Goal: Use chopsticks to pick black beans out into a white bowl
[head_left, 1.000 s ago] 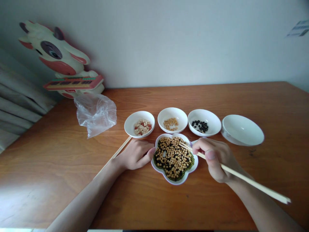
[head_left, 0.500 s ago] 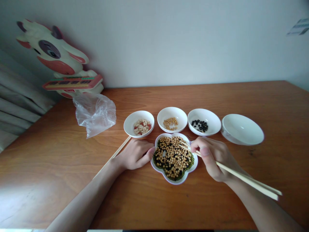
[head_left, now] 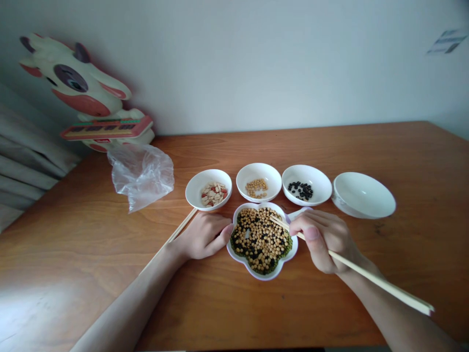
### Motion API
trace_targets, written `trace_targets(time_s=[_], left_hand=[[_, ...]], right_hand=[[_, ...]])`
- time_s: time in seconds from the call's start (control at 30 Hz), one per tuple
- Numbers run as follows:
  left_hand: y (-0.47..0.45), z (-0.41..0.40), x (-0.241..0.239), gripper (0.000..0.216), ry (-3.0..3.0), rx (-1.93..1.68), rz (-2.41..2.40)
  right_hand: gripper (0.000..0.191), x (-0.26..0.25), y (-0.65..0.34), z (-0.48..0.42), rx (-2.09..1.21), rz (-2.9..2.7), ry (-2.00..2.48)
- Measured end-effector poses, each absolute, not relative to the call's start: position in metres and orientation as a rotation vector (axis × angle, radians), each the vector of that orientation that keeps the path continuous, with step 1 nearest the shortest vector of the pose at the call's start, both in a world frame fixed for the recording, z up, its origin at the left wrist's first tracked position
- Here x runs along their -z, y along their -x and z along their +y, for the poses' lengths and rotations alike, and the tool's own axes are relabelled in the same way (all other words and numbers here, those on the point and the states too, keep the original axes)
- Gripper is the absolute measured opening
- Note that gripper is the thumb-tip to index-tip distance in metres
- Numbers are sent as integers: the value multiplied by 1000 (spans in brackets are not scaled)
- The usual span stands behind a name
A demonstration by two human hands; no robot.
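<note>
A white flower-shaped dish heaped with mixed yellow, black and green beans sits in front of me. My right hand grips a pair of wooden chopsticks, whose tips rest among the beans at the dish's right side. My left hand lies on the table with curled fingers, its thumb against the dish's left rim, holding nothing I can see. Behind the dish stand three small white bowls: one with peanuts, one with yellow beans, one with black beans.
An empty white bowl stands at the right of the row. A second pair of chopsticks lies on the table under my left wrist. A crumpled clear plastic bag and a cartoon cow figure are at the back left, by the wall.
The chopstick tips have shifted only slightly over the right side of the bean dish. My left hand has stayed at the rim. The view has drifted a little.
</note>
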State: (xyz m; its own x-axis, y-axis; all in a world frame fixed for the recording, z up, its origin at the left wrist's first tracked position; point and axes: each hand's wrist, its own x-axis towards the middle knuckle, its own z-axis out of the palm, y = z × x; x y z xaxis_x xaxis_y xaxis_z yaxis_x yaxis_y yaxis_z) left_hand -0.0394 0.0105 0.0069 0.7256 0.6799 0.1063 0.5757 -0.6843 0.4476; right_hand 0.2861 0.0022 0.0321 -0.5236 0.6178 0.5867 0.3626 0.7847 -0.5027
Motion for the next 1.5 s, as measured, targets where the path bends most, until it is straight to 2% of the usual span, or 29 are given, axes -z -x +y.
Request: trace_targets(time_s=[0.13, 0.3, 0.4, 0.53, 0.63, 0.73, 0.87, 1.1, 1.2, 1.37, 1.5], left_hand=[[39, 11, -6, 39, -2550, -365, 982], [39, 11, -7, 40, -2542, -367, 991], [38, 10, -7, 40, -2526, -369, 983], [39, 11, -4, 42, -2489, -400, 955], [42, 13, -1, 44, -2480, -371, 937], [42, 16, -3, 45, -2478, -359, 927], [34, 15, -13, 44, -2476, -322, 1016], [18, 11, -17, 43, -2454, -306, 1035], [17, 13, -9, 43, -2444, -336, 1020], [20, 11, 5, 42, -2482, -447, 990], [23, 9, 11, 40, -2504, -525, 948]], right_hand=[[47, -30, -298, -1, -301, -2065, 679], [52, -29, -321, 9, 85, -1826, 824], [54, -34, -328, 19, 83, -1827, 1076], [62, -38, -329, 23, 29, -1795, 1127], [66, -35, -327, 21, -86, -1721, 1110], [67, -36, -322, 22, -358, -1559, 1043], [60, -58, -311, 29, -727, -1399, 921], [48, -85, -301, 44, -1244, -1562, 728], [46, -75, -301, 47, -1345, -1619, 663], [57, -54, -301, 33, -1356, -1545, 601], [51, -43, -293, 21, -1369, -1429, 700]])
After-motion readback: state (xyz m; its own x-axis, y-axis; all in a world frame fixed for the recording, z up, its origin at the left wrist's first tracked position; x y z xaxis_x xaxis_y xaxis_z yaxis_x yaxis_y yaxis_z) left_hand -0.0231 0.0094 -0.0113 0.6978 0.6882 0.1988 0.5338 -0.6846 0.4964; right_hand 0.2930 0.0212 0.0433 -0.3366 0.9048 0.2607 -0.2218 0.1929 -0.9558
